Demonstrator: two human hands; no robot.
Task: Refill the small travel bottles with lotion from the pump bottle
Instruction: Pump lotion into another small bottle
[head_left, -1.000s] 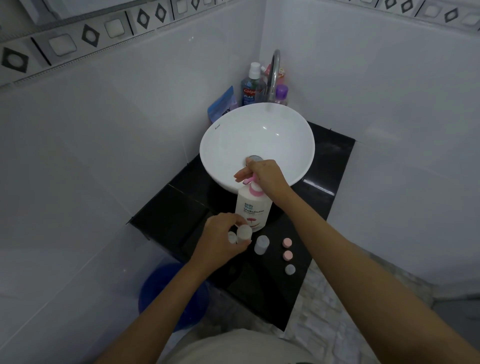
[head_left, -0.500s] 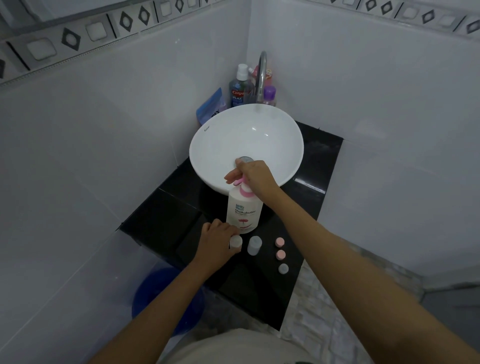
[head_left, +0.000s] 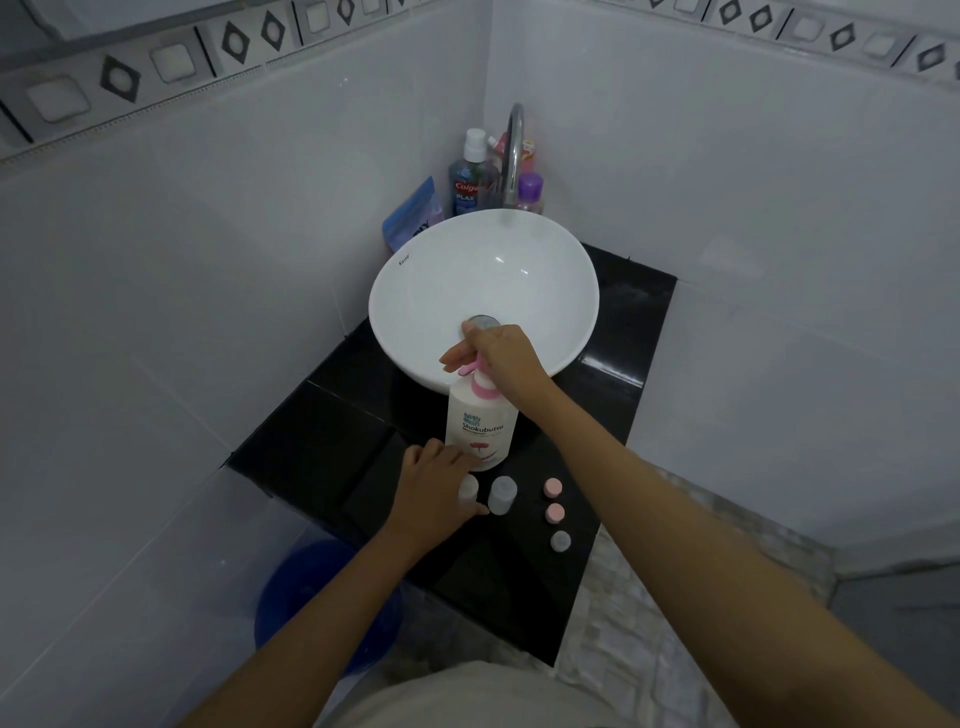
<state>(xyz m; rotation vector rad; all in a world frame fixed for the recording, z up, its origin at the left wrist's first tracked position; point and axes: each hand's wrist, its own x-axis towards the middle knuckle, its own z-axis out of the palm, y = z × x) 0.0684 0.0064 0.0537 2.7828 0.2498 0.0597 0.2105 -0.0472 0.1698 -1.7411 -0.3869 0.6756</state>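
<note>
A white pump bottle (head_left: 480, 426) with a pink pump head stands upright on the black counter (head_left: 311, 447) in front of the basin. My right hand (head_left: 501, 358) rests on top of the pump head, fingers curled over it. My left hand (head_left: 434, 493) grips a small translucent travel bottle (head_left: 469, 488) standing on the counter. A second small travel bottle (head_left: 502, 494) stands open just to its right. Two pink caps (head_left: 554, 487) (head_left: 555, 513) and a whitish cap (head_left: 560, 541) lie in a row further right.
A white bowl basin (head_left: 415, 270) fills the counter's back, with a chrome tap (head_left: 514, 150) behind it. Mouthwash (head_left: 467, 176), a purple-capped bottle (head_left: 530, 192) and a blue pouch (head_left: 413, 215) crowd the corner. A blue bucket (head_left: 291, 597) sits on the floor below left.
My left hand has lowered the small travel bottle from under the pump spout down onto the counter beside the other one. My right hand stays on the pump head.
</note>
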